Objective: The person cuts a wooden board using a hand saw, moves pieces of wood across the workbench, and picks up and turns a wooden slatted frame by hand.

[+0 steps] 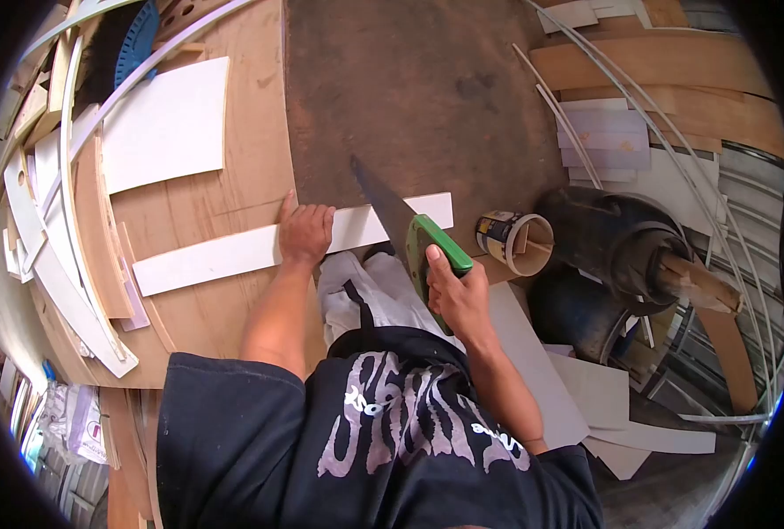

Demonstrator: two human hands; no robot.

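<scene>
A long white strip of board (pixel 207 260) lies across the wooden work surface in front of me, its right part reaching over the dark panel (pixel 409 88). My left hand (pixel 306 234) presses on the strip near its middle, fingers curled over it and thumb at the far edge. Wrapped around the green handle of a handsaw (pixel 440 242) is my right hand (pixel 458 295). The saw's dark blade slants away to the upper left and crosses the strip between my left hand and the strip's right end. Whether its teeth touch the board I cannot tell.
A tub (pixel 530 247) with wood pieces inside stands right of the strip. Beyond it are dark round containers (pixel 621 238) and board offcuts (pixel 599 388). On the left lie a white panel (pixel 171 123), long thin strips (pixel 66 264) and a blue-handled brush (pixel 134 53).
</scene>
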